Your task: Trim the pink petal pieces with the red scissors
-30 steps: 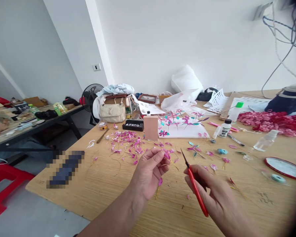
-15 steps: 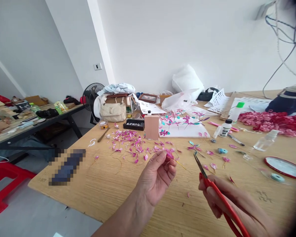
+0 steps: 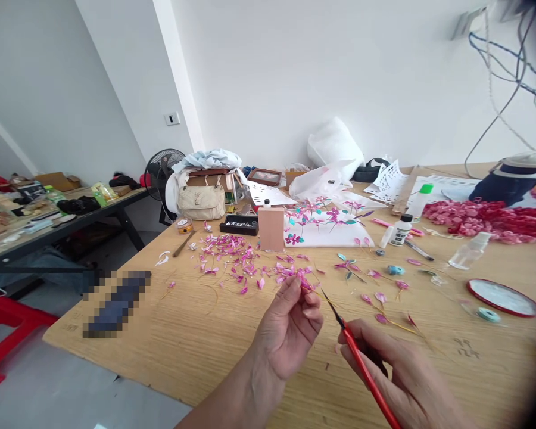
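Left hand (image 3: 291,333): closed at the fingertips — a pink flower (image 3: 304,284) is pinched, forward and right of the block (image 3: 271,230).
Right hand (image 3: 395,364): closed around red-handled scissors (image 3: 365,368), held farther right of the block; their dark tip is pointed toward the flower's yellow stem.
Petals (image 3: 227,250): scattered mostly left of the block and in front of it.
Tray (image 3: 238,231): black, set just left of the block.
Sheet (image 3: 324,239): laid right of the block — pink sprigs (image 3: 334,215) are seen over it.
Desk (image 3: 196,351): everything named is carried on it or held above it.
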Demonstrator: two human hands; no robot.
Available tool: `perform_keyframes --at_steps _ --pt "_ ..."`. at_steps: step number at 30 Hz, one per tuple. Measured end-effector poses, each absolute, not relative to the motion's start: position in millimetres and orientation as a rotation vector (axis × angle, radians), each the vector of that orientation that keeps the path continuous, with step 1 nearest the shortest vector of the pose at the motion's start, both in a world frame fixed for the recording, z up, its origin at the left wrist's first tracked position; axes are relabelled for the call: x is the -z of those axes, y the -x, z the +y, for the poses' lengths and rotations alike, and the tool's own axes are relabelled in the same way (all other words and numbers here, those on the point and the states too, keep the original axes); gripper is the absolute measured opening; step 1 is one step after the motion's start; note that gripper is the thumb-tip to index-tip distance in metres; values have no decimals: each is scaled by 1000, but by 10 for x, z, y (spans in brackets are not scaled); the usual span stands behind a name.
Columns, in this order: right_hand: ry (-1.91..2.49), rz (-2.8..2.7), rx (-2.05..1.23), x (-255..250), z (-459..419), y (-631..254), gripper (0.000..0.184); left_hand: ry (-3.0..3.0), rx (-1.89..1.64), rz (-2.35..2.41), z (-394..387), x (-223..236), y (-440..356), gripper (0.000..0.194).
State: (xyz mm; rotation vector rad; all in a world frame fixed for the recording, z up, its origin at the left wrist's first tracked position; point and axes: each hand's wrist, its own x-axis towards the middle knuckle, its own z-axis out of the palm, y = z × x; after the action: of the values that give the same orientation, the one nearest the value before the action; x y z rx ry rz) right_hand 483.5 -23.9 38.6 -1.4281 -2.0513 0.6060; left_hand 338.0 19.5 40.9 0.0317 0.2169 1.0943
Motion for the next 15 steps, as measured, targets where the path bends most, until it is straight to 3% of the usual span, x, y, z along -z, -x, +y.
perform_keyframes --at_steps 6,15 --pt "1421 -2057 -585 -393 -210 -4797 37 -47 -1165 244 189 -349 -3453 16" --pt "1330 -2182 -505 -399 -186 -4887 30 -109 -1175 292 177 -348 -3425 17"
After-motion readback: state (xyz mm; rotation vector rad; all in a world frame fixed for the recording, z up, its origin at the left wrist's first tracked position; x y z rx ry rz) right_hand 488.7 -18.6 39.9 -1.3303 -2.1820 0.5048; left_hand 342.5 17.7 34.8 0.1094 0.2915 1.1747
